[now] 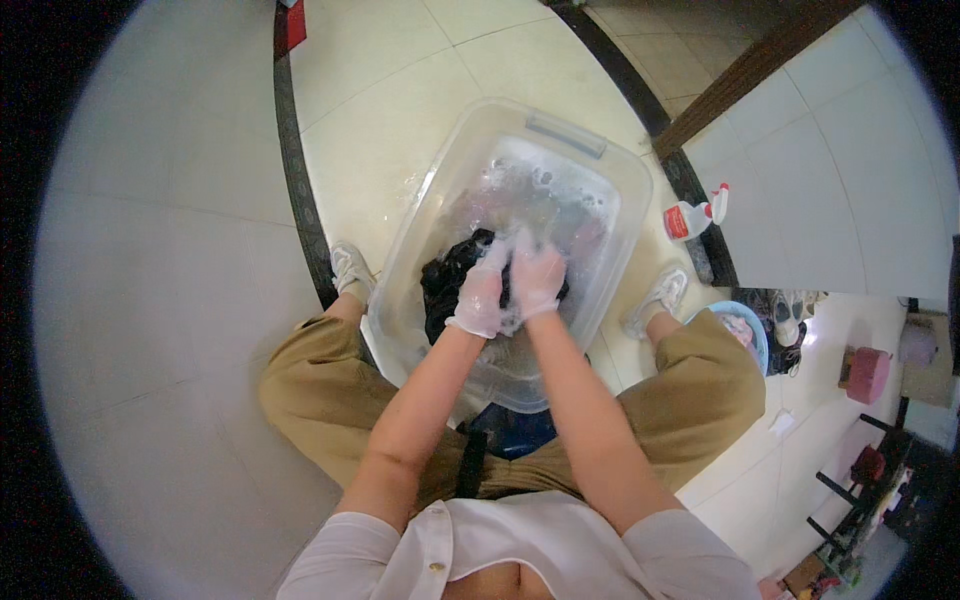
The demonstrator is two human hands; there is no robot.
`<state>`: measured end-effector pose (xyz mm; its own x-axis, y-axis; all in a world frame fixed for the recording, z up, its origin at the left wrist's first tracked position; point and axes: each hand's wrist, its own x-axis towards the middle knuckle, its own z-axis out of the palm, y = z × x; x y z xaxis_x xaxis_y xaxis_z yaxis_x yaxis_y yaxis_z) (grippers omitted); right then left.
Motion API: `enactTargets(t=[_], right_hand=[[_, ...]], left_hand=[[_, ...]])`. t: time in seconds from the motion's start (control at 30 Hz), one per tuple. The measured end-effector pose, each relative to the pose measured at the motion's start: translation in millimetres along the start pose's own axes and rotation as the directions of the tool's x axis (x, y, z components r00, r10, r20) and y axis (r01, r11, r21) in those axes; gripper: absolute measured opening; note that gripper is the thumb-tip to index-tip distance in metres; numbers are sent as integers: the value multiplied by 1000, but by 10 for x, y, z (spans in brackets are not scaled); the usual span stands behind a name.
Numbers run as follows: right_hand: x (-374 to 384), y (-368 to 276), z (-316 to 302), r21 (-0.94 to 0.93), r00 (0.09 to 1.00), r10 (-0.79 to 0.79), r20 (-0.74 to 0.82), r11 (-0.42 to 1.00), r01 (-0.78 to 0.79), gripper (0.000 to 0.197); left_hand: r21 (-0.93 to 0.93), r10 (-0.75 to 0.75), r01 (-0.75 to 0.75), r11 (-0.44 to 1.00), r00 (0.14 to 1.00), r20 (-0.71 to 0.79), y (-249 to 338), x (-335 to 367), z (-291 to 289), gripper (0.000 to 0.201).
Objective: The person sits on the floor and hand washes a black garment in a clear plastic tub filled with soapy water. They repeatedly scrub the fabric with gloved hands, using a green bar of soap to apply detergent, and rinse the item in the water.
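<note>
A clear plastic tub [632, 195] stands on the floor between my feet, with sudsy water [510, 180] inside. In the water lies a bunched black cloth [440, 290], wet and shiny; its exact kind does not show. Both my hands wear thin, see-through gloves covered in foam. My left hand [482, 292] is closed on the black cloth at its right part. Close beside it, my right hand [538, 275] curls over the cloth too, with black fabric showing along its edge. Foam and the glove partly hide the fingertips of both hands.
A white spray bottle [690, 219] with a red label and trigger stands right of the tub by the dark door sill. A blue basin [757, 330] with cloth in it sits beyond my right knee, near some shoes [786, 318]. A tiled wall [180, 290] rises at left.
</note>
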<state>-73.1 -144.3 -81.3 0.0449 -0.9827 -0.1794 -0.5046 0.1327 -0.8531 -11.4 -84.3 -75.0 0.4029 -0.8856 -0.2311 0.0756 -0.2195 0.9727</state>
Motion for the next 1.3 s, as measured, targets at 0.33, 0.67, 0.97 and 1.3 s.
enactTargets(t=[0.33, 0.67, 0.97, 1.3], right_hand=[[-85, -229, -16, 99, 992, -123, 8, 988, 122, 36], [719, 173, -270, -491, 624, 122, 772, 739, 462, 97], [534, 716, 263, -765, 785, 237, 573, 498, 408, 32], [263, 281, -441, 721, 761, 35, 648, 293, -628, 55]], left_hand=[[-256, -211, 190, 948, 976, -56, -82, 210, -257, 26], [697, -118, 42, 716, 991, 62, -484, 268, -684, 87], [888, -410, 340, 309, 890, -198, -523, 470, -347, 74], [-893, -492, 339, 297, 855, 161, 24, -40, -454, 39]])
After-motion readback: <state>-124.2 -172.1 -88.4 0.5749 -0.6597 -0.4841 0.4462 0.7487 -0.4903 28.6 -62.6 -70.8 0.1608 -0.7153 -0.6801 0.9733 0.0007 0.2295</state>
